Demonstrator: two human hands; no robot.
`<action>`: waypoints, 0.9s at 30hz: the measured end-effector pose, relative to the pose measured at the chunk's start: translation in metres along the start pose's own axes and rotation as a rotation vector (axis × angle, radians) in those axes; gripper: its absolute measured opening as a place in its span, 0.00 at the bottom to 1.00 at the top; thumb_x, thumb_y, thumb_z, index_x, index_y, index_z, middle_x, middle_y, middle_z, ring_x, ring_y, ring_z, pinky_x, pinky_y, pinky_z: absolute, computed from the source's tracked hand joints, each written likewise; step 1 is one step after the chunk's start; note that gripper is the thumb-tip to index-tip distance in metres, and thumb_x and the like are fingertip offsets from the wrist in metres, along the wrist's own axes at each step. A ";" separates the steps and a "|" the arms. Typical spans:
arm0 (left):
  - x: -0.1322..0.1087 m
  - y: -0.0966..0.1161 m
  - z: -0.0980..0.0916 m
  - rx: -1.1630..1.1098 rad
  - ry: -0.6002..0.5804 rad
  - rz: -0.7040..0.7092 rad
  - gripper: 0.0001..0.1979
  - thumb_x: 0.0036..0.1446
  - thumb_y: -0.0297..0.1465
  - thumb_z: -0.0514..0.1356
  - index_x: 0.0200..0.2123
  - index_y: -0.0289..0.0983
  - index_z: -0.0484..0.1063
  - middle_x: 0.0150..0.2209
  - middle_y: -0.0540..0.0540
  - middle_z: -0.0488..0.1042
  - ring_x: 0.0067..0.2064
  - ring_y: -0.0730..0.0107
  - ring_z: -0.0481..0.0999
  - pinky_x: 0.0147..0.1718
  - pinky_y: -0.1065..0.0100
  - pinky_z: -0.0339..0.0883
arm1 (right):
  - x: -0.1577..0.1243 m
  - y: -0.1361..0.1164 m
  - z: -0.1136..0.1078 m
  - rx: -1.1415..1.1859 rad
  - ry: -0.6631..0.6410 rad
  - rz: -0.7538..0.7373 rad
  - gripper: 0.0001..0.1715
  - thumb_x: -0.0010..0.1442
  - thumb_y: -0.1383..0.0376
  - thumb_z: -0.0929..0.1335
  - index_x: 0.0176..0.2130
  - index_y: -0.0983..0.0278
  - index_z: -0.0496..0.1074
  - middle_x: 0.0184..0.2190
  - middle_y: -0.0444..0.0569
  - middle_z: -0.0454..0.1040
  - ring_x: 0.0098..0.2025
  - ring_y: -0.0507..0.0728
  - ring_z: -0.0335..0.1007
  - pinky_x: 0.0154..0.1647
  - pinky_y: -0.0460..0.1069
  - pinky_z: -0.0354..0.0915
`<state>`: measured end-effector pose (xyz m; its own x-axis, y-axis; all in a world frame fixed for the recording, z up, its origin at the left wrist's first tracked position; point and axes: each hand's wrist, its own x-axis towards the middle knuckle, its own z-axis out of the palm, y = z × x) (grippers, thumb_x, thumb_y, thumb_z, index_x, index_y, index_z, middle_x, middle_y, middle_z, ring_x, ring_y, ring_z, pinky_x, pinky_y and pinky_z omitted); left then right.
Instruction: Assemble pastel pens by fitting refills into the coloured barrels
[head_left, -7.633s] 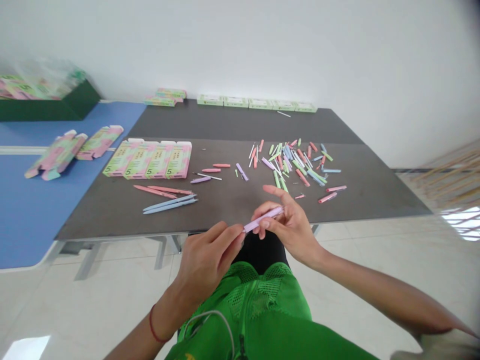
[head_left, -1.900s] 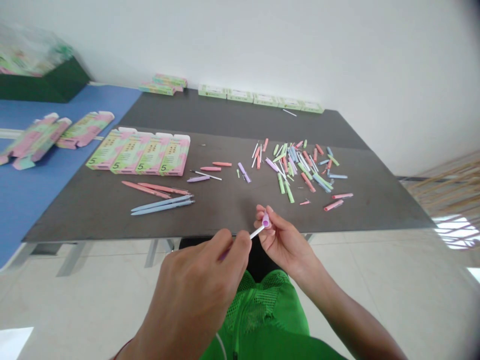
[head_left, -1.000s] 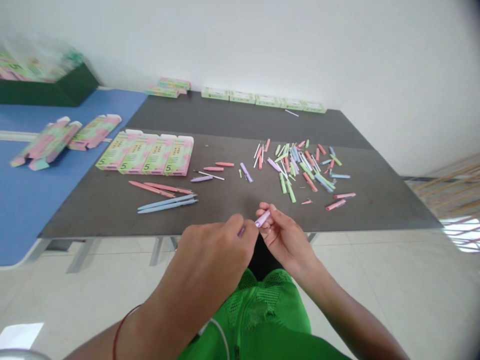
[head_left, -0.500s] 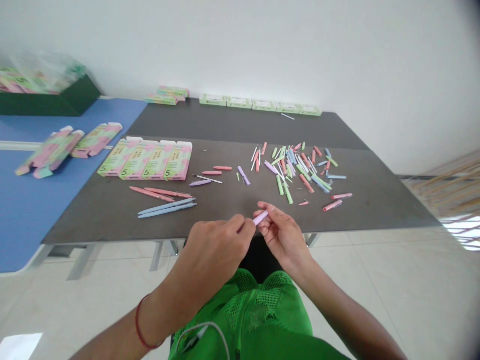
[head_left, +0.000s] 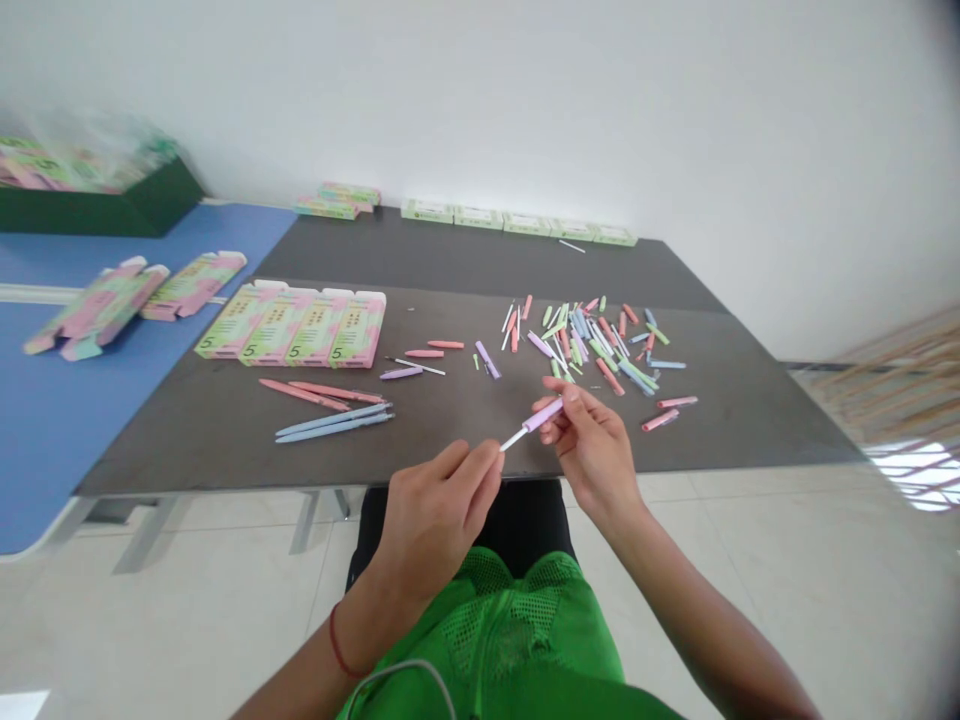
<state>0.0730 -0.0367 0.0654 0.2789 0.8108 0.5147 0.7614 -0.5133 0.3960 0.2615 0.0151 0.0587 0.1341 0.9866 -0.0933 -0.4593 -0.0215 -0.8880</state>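
Note:
Over the table's front edge, my right hand [head_left: 592,440] pinches a purple pen barrel [head_left: 543,414]. A white pen refill [head_left: 513,440] sticks out of the barrel's lower left end, and my left hand [head_left: 442,510] grips its other end between thumb and finger. How far the refill reaches inside the barrel is hidden. Beyond my right hand lies a pile of loose pen parts [head_left: 600,345] in pink, green, blue and purple. To the left are several assembled-looking pens: pink pens [head_left: 315,392] and blue pens [head_left: 334,423].
Several pastel boxes [head_left: 311,330] stand in a row at the left of the dark table [head_left: 450,440]. Pale green boxes [head_left: 480,218] line the wall side. Flattened cartons [head_left: 97,305] and a dark green bin [head_left: 150,200] are on the blue table [head_left: 45,420].
My hands have moved apart, the right one up and rightwards with the purple barrel. The white refill now shows between them; before, only the barrel was visible.

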 end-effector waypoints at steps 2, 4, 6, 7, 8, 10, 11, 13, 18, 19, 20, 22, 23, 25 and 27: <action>-0.002 -0.002 0.006 -0.066 0.026 -0.045 0.11 0.73 0.33 0.55 0.42 0.38 0.76 0.26 0.53 0.68 0.25 0.75 0.65 0.27 0.70 0.55 | 0.005 -0.004 0.000 -0.027 0.002 -0.019 0.14 0.63 0.58 0.75 0.44 0.65 0.81 0.32 0.48 0.82 0.25 0.48 0.70 0.26 0.43 0.69; -0.002 -0.006 0.010 -0.110 0.027 -0.080 0.10 0.73 0.33 0.55 0.42 0.39 0.76 0.26 0.53 0.68 0.25 0.75 0.66 0.28 0.69 0.56 | 0.008 -0.006 0.000 -0.058 -0.002 -0.039 0.14 0.63 0.57 0.75 0.44 0.64 0.80 0.32 0.48 0.82 0.25 0.49 0.70 0.25 0.44 0.69; 0.001 -0.010 0.016 -0.134 0.007 -0.119 0.10 0.73 0.33 0.55 0.42 0.39 0.75 0.29 0.52 0.72 0.28 0.73 0.70 0.30 0.69 0.58 | 0.010 -0.007 0.000 -0.101 -0.005 -0.082 0.16 0.63 0.56 0.75 0.46 0.64 0.80 0.32 0.48 0.82 0.25 0.50 0.70 0.25 0.46 0.69; 0.003 -0.014 0.020 -0.121 -0.018 -0.141 0.10 0.73 0.33 0.54 0.42 0.39 0.75 0.30 0.51 0.74 0.30 0.72 0.72 0.31 0.68 0.58 | 0.012 -0.006 0.000 -0.127 -0.006 -0.109 0.16 0.63 0.56 0.75 0.46 0.63 0.80 0.32 0.48 0.82 0.25 0.50 0.71 0.26 0.46 0.69; 0.006 -0.018 0.025 -0.085 -0.052 -0.159 0.10 0.73 0.33 0.54 0.42 0.39 0.75 0.32 0.50 0.75 0.32 0.70 0.73 0.32 0.67 0.59 | 0.015 -0.004 -0.001 -0.156 -0.005 -0.137 0.17 0.63 0.55 0.74 0.46 0.63 0.79 0.33 0.48 0.82 0.25 0.50 0.71 0.26 0.47 0.69; 0.011 -0.028 0.036 0.053 -0.139 -0.163 0.11 0.73 0.34 0.54 0.40 0.40 0.75 0.32 0.49 0.76 0.32 0.66 0.74 0.30 0.65 0.56 | 0.022 0.001 -0.004 -0.217 -0.001 -0.185 0.18 0.63 0.54 0.74 0.46 0.64 0.78 0.33 0.49 0.82 0.25 0.51 0.72 0.26 0.47 0.69; 0.013 -0.033 0.042 0.131 -0.180 -0.144 0.12 0.73 0.34 0.54 0.39 0.41 0.76 0.32 0.48 0.76 0.33 0.64 0.73 0.30 0.64 0.55 | 0.026 0.004 -0.006 -0.246 0.004 -0.202 0.18 0.63 0.54 0.74 0.46 0.64 0.78 0.32 0.49 0.82 0.25 0.51 0.72 0.25 0.48 0.69; 0.018 -0.045 0.052 0.231 -0.234 -0.091 0.12 0.73 0.35 0.55 0.39 0.42 0.77 0.33 0.47 0.76 0.37 0.60 0.73 0.31 0.62 0.56 | 0.036 0.011 -0.011 -0.292 0.016 -0.221 0.19 0.63 0.52 0.74 0.45 0.64 0.78 0.32 0.49 0.82 0.24 0.52 0.71 0.25 0.48 0.69; 0.023 -0.066 0.064 0.278 -0.225 -0.091 0.11 0.71 0.36 0.57 0.48 0.44 0.79 0.40 0.45 0.77 0.44 0.55 0.71 0.39 0.58 0.60 | 0.055 0.027 -0.024 -0.368 0.038 -0.232 0.20 0.63 0.51 0.72 0.45 0.64 0.76 0.31 0.49 0.81 0.25 0.52 0.72 0.26 0.48 0.70; 0.023 -0.068 0.065 0.281 -0.217 -0.100 0.11 0.70 0.36 0.58 0.50 0.44 0.79 0.42 0.44 0.77 0.45 0.54 0.70 0.40 0.58 0.61 | 0.058 0.030 -0.026 -0.375 0.043 -0.229 0.20 0.63 0.51 0.72 0.44 0.65 0.76 0.31 0.49 0.81 0.25 0.52 0.73 0.27 0.48 0.70; 0.024 -0.068 0.065 0.284 -0.211 -0.108 0.12 0.69 0.36 0.60 0.52 0.44 0.78 0.44 0.43 0.77 0.46 0.53 0.70 0.40 0.57 0.61 | 0.060 0.033 -0.028 -0.379 0.053 -0.222 0.20 0.63 0.51 0.72 0.44 0.65 0.76 0.31 0.49 0.81 0.25 0.52 0.73 0.27 0.48 0.71; 0.024 -0.068 0.066 0.291 -0.195 -0.126 0.14 0.68 0.36 0.61 0.54 0.43 0.78 0.47 0.41 0.76 0.49 0.50 0.70 0.42 0.55 0.62 | 0.064 0.040 -0.032 -0.378 0.077 -0.208 0.21 0.62 0.51 0.72 0.43 0.65 0.76 0.31 0.50 0.81 0.25 0.52 0.73 0.28 0.49 0.71; 0.024 -0.068 0.067 0.294 -0.183 -0.137 0.14 0.68 0.35 0.60 0.55 0.43 0.78 0.48 0.40 0.76 0.50 0.49 0.69 0.43 0.54 0.63 | 0.066 0.043 -0.033 -0.376 0.089 -0.204 0.21 0.62 0.51 0.72 0.43 0.65 0.76 0.32 0.50 0.81 0.25 0.52 0.73 0.28 0.49 0.72; 0.024 -0.068 0.068 0.300 -0.148 -0.145 0.15 0.69 0.33 0.59 0.56 0.42 0.77 0.51 0.39 0.76 0.54 0.45 0.68 0.47 0.51 0.64 | 0.069 0.048 -0.035 -0.376 0.102 -0.200 0.21 0.62 0.51 0.72 0.44 0.66 0.76 0.32 0.50 0.82 0.25 0.52 0.73 0.28 0.49 0.72; 0.023 -0.068 0.068 0.301 -0.095 -0.116 0.17 0.70 0.30 0.56 0.58 0.40 0.76 0.54 0.37 0.76 0.60 0.42 0.65 0.53 0.47 0.62 | 0.069 0.050 -0.036 -0.389 0.098 -0.208 0.22 0.62 0.50 0.72 0.45 0.66 0.76 0.32 0.50 0.82 0.25 0.53 0.73 0.28 0.50 0.73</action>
<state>0.0672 0.0353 -0.0012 0.2223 0.8888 0.4007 0.9260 -0.3211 0.1985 0.2792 0.0764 -0.0087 0.2797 0.9568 0.0792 -0.0526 0.0976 -0.9938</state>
